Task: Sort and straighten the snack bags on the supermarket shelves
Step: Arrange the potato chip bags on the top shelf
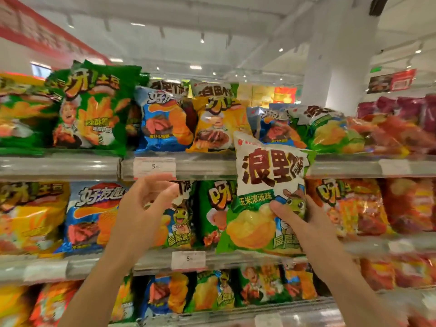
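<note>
One white-green snack bag (269,185) pinched by right hand (299,213) fingers (280,210), left hand (144,204) seemingly loose, empty

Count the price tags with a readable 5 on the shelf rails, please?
2: one price tag on the upper rail above the left hand, another on the rail below. Blurred blank tags may hide more.
</note>
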Demonstrator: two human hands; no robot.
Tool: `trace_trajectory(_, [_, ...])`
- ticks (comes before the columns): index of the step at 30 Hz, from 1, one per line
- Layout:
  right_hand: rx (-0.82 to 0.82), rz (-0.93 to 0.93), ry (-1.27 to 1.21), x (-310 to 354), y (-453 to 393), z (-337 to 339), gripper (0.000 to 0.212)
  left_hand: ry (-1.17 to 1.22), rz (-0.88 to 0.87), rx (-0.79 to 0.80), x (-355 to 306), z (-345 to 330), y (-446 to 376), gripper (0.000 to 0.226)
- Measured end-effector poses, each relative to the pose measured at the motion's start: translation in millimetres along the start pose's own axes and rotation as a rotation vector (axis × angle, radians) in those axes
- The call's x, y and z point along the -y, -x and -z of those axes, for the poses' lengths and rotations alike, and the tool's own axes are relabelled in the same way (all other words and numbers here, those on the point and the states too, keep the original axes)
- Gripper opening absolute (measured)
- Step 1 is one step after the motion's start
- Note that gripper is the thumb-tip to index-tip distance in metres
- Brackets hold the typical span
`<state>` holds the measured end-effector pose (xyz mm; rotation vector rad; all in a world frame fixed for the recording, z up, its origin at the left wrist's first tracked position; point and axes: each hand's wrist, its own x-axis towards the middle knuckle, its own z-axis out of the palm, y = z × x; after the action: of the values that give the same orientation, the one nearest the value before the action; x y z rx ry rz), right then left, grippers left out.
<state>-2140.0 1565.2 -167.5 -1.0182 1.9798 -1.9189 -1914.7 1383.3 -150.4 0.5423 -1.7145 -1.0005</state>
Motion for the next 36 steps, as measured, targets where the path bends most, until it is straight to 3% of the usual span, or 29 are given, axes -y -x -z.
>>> trace_trajectory(7, [0.054, 0.027, 0.018, 23, -29, 18, 0.036, -0.265, -0.119, 0.012, -39, -18, -53, 0.024])
trace_trajectory(11, [0.031, 0.035, 0.049, 35, -45, 28, 0.058, -0.498, -0.134, 0.056, -49, -43, -105, 0.056])
trace_trajectory(15, [0.030, 0.045, 0.072, 46, -58, 38, 0.046, -0.788, -0.058, 0.075, -57, -69, -138, 0.088])
trace_trajectory(18, [0.028, 0.060, 0.061, 47, -63, 44, 0.058, -0.882, 0.006, 0.093, -60, -78, -153, 0.098])
trace_trajectory(22, [0.021, 0.048, 0.071, 46, -69, 52, 0.070, -0.758, 0.058, 0.130, -62, -85, -165, 0.077])
trace_trajectory(26, [0.023, 0.061, 0.083, 46, -74, 58, 0.058, -0.598, 0.063, 0.126, -62, -89, -165, 0.080])
trace_trajectory(29, [0.019, 0.068, 0.072, 49, -75, 60, 0.047, -0.499, 0.052, 0.149, -61, -93, -163, 0.070])
trace_trajectory(36, [0.011, 0.124, 0.068, 61, -81, 61, 0.047, -0.284, -0.046, 0.013, -65, -70, -159, 0.064])
